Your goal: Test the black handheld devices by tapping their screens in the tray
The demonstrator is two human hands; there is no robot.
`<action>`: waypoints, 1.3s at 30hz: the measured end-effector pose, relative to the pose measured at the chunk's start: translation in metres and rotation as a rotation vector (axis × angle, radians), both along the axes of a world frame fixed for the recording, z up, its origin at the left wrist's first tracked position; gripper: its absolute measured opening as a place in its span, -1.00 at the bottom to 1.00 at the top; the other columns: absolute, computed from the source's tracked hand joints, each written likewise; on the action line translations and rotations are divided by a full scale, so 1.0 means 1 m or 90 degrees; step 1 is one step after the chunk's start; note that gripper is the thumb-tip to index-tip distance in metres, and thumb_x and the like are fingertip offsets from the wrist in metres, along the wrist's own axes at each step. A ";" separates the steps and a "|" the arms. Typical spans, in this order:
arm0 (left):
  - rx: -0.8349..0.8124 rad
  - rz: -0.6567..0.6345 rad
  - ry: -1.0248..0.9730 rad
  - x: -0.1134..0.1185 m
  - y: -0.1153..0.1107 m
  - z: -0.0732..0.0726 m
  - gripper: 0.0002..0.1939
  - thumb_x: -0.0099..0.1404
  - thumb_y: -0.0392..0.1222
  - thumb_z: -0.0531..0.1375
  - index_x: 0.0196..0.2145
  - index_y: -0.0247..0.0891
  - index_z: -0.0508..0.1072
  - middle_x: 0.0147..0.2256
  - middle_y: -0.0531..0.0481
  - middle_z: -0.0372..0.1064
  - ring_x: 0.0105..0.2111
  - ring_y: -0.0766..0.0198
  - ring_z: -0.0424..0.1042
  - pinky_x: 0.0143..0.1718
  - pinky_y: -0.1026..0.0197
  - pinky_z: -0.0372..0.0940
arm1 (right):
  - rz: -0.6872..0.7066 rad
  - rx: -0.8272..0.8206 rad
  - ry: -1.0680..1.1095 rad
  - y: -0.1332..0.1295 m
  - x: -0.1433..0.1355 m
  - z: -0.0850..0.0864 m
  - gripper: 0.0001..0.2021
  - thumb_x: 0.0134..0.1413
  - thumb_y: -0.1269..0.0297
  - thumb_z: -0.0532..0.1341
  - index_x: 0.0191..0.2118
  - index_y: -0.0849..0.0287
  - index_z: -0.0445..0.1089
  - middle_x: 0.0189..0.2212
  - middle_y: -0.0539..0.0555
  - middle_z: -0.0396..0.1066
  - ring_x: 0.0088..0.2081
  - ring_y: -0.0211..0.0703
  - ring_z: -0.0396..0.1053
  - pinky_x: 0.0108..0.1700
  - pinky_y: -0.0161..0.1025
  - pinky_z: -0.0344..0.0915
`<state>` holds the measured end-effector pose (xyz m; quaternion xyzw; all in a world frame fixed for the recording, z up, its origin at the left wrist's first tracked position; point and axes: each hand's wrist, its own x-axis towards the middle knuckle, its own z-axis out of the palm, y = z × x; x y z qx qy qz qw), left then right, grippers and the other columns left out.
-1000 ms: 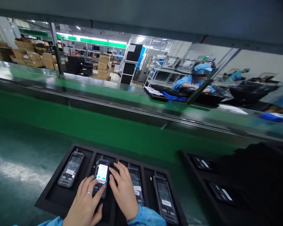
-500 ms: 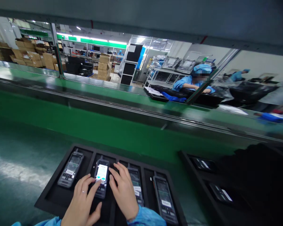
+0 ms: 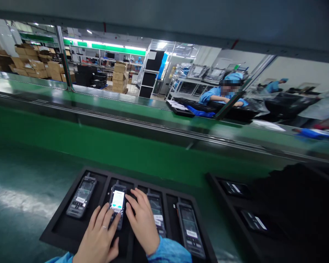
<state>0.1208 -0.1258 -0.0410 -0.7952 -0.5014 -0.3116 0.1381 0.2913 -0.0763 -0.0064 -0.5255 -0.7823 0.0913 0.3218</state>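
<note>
A handheld radio phone [image 3: 117,200] with a lit white screen lies in a compartment of a black foam tray [image 3: 60,228]. My left hand [image 3: 100,233] is open over its lower part, fingertips on or just above its keypad area. Beside its right edge, my right hand [image 3: 142,219] stays open with fingers spread, fingertips at the phone's side. To the left lies another phone [image 3: 81,196] with a dark screen. A third phone [image 3: 157,208] is partly hidden behind my right hand. The rightmost phone [image 3: 191,230] bears a white label.
Further right, a second black tray [image 3: 216,186] holds several dark devices [image 3: 254,221], with black foam [image 3: 298,197] beside it. A metal-edged ledge [image 3: 142,122] runs across behind the green bench. Beyond it a person in blue [image 3: 222,95] leans over trays.
My left hand has shifted slightly right and its fingers have moved over the lit phone's lower part. My right hand has hardly moved.
</note>
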 end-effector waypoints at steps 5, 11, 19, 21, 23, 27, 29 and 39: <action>-0.058 -0.005 -0.027 -0.004 -0.001 0.007 -0.54 0.07 -0.17 0.15 -0.03 -0.04 0.43 -0.04 -0.05 0.36 0.07 -0.04 0.25 0.05 -0.08 0.22 | -0.010 -0.002 0.022 0.001 0.001 0.000 -0.73 0.17 0.45 0.07 -0.08 0.15 0.43 -0.01 0.20 0.38 0.13 0.08 0.23 0.07 0.13 0.38; -0.053 -0.015 -0.033 -0.003 0.001 0.006 -0.55 0.06 -0.17 0.15 -0.05 -0.02 0.44 -0.04 -0.06 0.35 0.06 -0.04 0.26 0.02 -0.08 0.26 | -0.007 0.002 0.041 0.001 0.001 0.001 -0.73 0.18 0.44 0.07 -0.08 0.12 0.43 -0.02 0.19 0.40 0.10 0.06 0.26 0.05 0.12 0.39; -0.070 -0.022 -0.037 -0.002 -0.001 0.007 -0.52 0.03 -0.21 0.17 -0.03 -0.07 0.42 -0.05 -0.11 0.32 0.06 -0.05 0.26 0.01 -0.07 0.28 | -0.004 -0.016 0.047 0.001 0.002 0.000 -0.73 0.19 0.43 0.06 -0.07 0.13 0.43 -0.02 0.20 0.39 0.11 0.05 0.25 0.06 0.12 0.38; -0.075 -0.022 -0.035 -0.003 -0.001 0.009 -0.52 0.05 -0.22 0.16 -0.02 -0.08 0.41 -0.04 -0.11 0.31 0.07 -0.06 0.25 0.01 -0.08 0.30 | -0.006 -0.015 0.049 0.001 0.002 0.000 -0.73 0.20 0.42 0.06 -0.07 0.14 0.43 -0.02 0.19 0.39 0.10 0.04 0.25 0.07 0.12 0.38; -0.067 -0.027 -0.039 -0.004 -0.002 0.008 -0.52 0.05 -0.21 0.16 -0.02 -0.08 0.41 -0.04 -0.12 0.30 0.07 -0.07 0.25 0.00 -0.09 0.31 | -0.007 -0.016 0.049 0.002 0.003 0.000 -0.73 0.20 0.42 0.06 -0.08 0.13 0.44 -0.03 0.19 0.39 0.11 0.04 0.25 0.07 0.11 0.38; -0.068 -0.035 -0.045 -0.004 -0.001 0.005 -0.49 0.01 -0.22 0.18 -0.02 -0.08 0.41 -0.06 -0.12 0.30 0.05 -0.08 0.26 -0.02 -0.11 0.33 | -0.007 -0.016 0.048 0.002 0.003 0.000 -0.74 0.20 0.41 0.07 -0.08 0.12 0.44 -0.03 0.18 0.40 0.10 0.04 0.26 0.07 0.11 0.38; -0.074 -0.035 -0.042 -0.003 0.000 0.004 -0.47 -0.02 -0.23 0.19 -0.01 -0.08 0.40 -0.06 -0.12 0.30 0.05 -0.09 0.26 -0.02 -0.12 0.33 | -0.007 -0.013 0.051 0.003 0.004 0.000 -0.73 0.20 0.41 0.07 -0.07 0.11 0.44 -0.02 0.18 0.40 0.10 0.04 0.26 0.07 0.10 0.38; -0.055 -0.030 -0.052 -0.003 0.001 0.001 -0.46 -0.06 -0.18 0.22 -0.04 -0.05 0.43 -0.10 -0.13 0.32 0.00 -0.08 0.30 -0.05 -0.10 0.34 | -0.010 -0.028 0.046 0.002 0.004 0.001 -0.74 0.19 0.40 0.08 -0.08 0.12 0.45 -0.03 0.18 0.40 0.09 0.04 0.28 0.08 0.09 0.38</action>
